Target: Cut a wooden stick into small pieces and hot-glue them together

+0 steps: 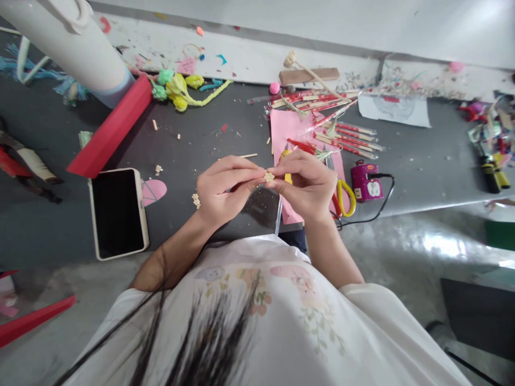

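Between my two hands is a small pale flower-shaped cluster of short wooden stick pieces (269,176). My left hand (225,187) pinches its left side with thumb and fingertips. On the other side, my right hand (308,182) grips it the same way, fingers curled. A similar cluster (196,200) lies on the dark table by my left wrist, and another little cluster (158,170) sits farther left. Yellow-and-red-handled scissors (346,197) lie partly hidden behind my right hand, over pink paper (285,126). A thin stick (248,155) rests just beyond my left fingers.
A phone (118,214), a red triangular bar (112,126) and a white tumbler (80,48) stand or lie at left. Bundles of wrapped sticks (346,136) lie at right, near a purple box (367,182) with a black cable. Yellow braided cord (181,92) lies at the back.
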Action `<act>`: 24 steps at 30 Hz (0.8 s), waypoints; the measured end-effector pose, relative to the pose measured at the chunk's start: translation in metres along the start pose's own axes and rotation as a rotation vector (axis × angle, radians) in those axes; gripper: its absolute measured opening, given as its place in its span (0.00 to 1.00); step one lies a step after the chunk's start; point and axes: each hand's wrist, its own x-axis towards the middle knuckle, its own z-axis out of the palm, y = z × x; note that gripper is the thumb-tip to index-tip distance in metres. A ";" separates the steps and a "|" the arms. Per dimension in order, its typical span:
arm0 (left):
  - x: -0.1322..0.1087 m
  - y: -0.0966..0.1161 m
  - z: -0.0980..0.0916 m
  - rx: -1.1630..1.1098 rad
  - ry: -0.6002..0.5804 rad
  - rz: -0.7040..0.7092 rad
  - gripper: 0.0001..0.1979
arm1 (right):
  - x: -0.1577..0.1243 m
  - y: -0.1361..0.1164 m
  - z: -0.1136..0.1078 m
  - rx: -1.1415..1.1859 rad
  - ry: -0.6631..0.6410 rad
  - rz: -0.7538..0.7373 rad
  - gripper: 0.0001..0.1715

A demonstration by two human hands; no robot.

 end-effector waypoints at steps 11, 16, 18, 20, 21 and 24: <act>-0.001 0.000 0.000 0.058 -0.057 -0.034 0.08 | 0.002 0.004 0.001 0.013 0.012 -0.019 0.15; -0.002 0.002 0.000 0.045 -0.057 -0.102 0.09 | 0.001 0.003 -0.002 -0.026 -0.014 -0.042 0.14; -0.001 0.002 0.000 0.037 -0.040 -0.123 0.09 | 0.002 0.001 -0.002 -0.030 -0.011 -0.046 0.10; 0.000 0.003 0.001 0.027 -0.022 -0.123 0.08 | 0.003 0.000 -0.001 -0.022 0.008 -0.066 0.07; 0.001 0.003 0.001 0.020 -0.014 -0.117 0.08 | 0.003 0.000 -0.001 -0.015 0.019 -0.073 0.06; 0.001 0.002 0.001 -0.005 0.003 -0.091 0.05 | 0.004 -0.001 0.000 0.005 0.029 -0.071 0.06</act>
